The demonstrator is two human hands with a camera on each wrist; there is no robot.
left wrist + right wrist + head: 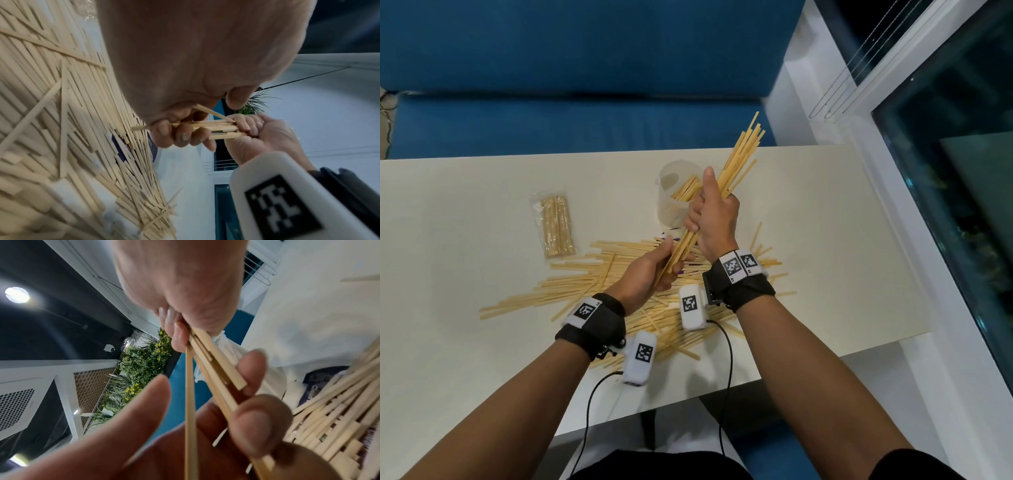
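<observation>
Right hand (717,219) gripped the bundle (739,154) at its middle, and left hand (650,274) gripped its lower end. The bundle was of thin, flat, pale wooden sticks, held slanted above the table (465,212), just beside the cup (666,209) (translucent plastic, a few sticks inside). Progress was judged early: most sticks lay loose in the pile (571,284). A clear packet (555,228) lay apart.

Black wrist straps (599,325), white coded blocks (641,356), black cables (589,407)

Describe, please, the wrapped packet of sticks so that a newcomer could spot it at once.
Start at the cream table in front of the blue bench. Left of the translucent cup, just beyond the loose pile of sticks, lies the packet. It alone keeps its sticks flat inside clear wrapping.
</observation>
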